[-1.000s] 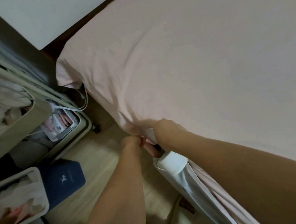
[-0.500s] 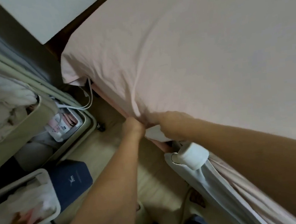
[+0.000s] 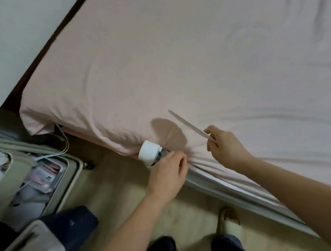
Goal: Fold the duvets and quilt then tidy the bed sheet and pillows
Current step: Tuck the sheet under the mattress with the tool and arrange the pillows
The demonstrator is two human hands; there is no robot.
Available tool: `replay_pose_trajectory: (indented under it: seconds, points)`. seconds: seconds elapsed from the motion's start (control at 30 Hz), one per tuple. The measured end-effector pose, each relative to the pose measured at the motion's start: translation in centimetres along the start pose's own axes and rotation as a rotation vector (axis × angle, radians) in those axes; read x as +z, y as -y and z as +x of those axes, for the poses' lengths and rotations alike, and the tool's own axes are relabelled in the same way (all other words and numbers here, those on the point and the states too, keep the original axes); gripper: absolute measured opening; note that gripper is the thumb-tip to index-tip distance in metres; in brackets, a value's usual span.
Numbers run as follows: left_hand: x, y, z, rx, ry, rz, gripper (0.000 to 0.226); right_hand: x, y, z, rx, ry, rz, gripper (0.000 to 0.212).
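Right hand (image 3: 226, 147) is pinching the near end of a thin flat strip (image 3: 189, 125), which is angling up and away over the mattress top. What the strip is, cannot tell.

Left hand (image 3: 168, 174) is curling its fingers at the mattress edge, just beside a white-capped cylindrical piece (image 3: 150, 152) on the bed rail (image 3: 233, 189). Whether it is gripping sheet fabric or the piece itself, cannot tell.

Risk, as judgement: with the left hand working so close to the capped piece, a tug could be snagging the fabric on it or pulling the tucked edge loose again. The strip, held only by a light pinch, could be slipping onto the floor. The open suitcase (image 3: 72, 174) and white cable (image 3: 64, 142) are lying near the bed corner, so a step sideways could be catching them.

Pink bed sheet (image 3: 175, 63) is covering the mattress, mostly smooth on top, with creases gathering toward both hands and bunching at the left corner. A darker patch (image 3: 171, 133) is showing near the edge; shadow or stain, cannot tell.
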State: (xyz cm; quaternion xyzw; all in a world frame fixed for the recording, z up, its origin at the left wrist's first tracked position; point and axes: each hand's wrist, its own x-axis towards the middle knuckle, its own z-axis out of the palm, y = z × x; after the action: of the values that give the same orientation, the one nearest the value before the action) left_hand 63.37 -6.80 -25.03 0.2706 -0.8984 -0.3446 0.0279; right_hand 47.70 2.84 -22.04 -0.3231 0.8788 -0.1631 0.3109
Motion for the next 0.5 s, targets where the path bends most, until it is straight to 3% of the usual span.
replay_pose_trajectory:
  seconds: [0.1,0.17,0.2,0.3,0.37,0.43,0.5]
  points:
    - [5.0,-0.7,-1.2,-0.04,0.066,0.056,0.022,1.1,-5.0,-1.7,0.155,-0.089,0.189,0.027]
    - [8.0,-0.8,-0.9,0.069,0.114,0.203,0.028,1.7,-8.2,-2.5,0.186,-0.147,0.234,0.014]
    - [9.4,-0.9,-0.7,0.132,0.132,0.257,0.031,2.0,-9.7,-3.1,0.165,-0.166,0.22,0.009]
    - [13.4,-1.2,0.1,0.28,0.178,0.412,0.042,3.6,-13.8,-5.4,0.028,-0.109,0.073,0.027]
    - [15.3,-1.4,0.7,0.324,0.141,0.459,0.049,5.0,-16.2,-6.5,-0.002,-0.041,0.026,0.02]
    - [16.4,-1.0,0.9,0.227,0.062,0.348,0.049,6.3,-18.2,-7.1,-0.033,-0.035,0.007,0.006]
    - [17.4,-0.3,1.0,0.017,0.011,0.211,0.046,7.6,-19.4,-7.4,-0.075,-0.037,-0.035,0.022]
